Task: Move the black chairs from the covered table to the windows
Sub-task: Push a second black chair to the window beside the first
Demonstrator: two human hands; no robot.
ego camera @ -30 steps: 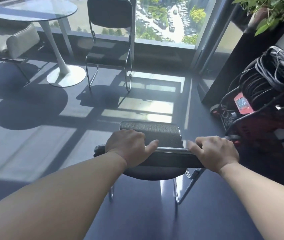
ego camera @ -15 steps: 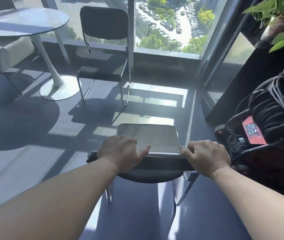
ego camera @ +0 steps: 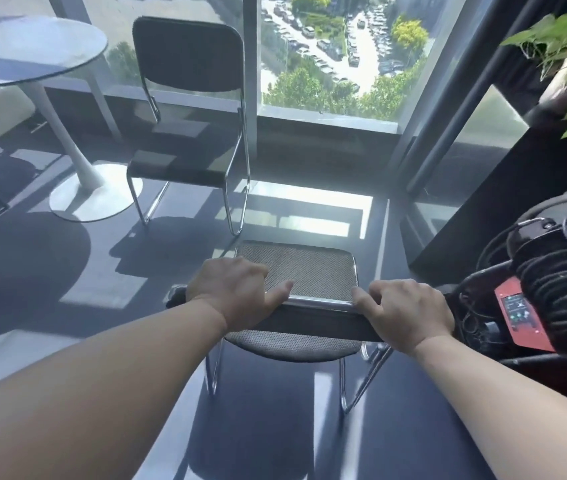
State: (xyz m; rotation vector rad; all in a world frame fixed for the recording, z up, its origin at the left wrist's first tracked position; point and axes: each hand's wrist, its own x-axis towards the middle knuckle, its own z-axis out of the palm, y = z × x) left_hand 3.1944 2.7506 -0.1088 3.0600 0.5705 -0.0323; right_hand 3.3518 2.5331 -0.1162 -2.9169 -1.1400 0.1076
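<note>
Near the windows [ego camera: 327,57], centre of the head view: a black chair [ego camera: 299,271] with mesh seat and chrome frame, facing the glass, its backrest [ego camera: 313,323] toward the person. Left hand [ego camera: 237,292] and right hand [ego camera: 406,317] each clamp the top edge of the backrest, one toward each end. The fingers curl over the far side and the thumbs lie along the chrome rail. This spread grip presumably holds the chair level and stops it swinging. Whether the legs are clear of the floor [ego camera: 67,306] cannot be told with certainty, though the detached shadow beneath suggests a lift.

A second black chair [ego camera: 188,98] stands at the glass, seat turned into the room, just right of a round glass table [ego camera: 33,46]. The open floor to its right, before the pane, is the likely setting-down place and would make a row. Cable-wrapped equipment [ego camera: 552,289] with a red panel lies close beside the right hand, with a potted plant [ego camera: 566,53] above it. That clutter probably explains the chair's line slightly to its left.
</note>
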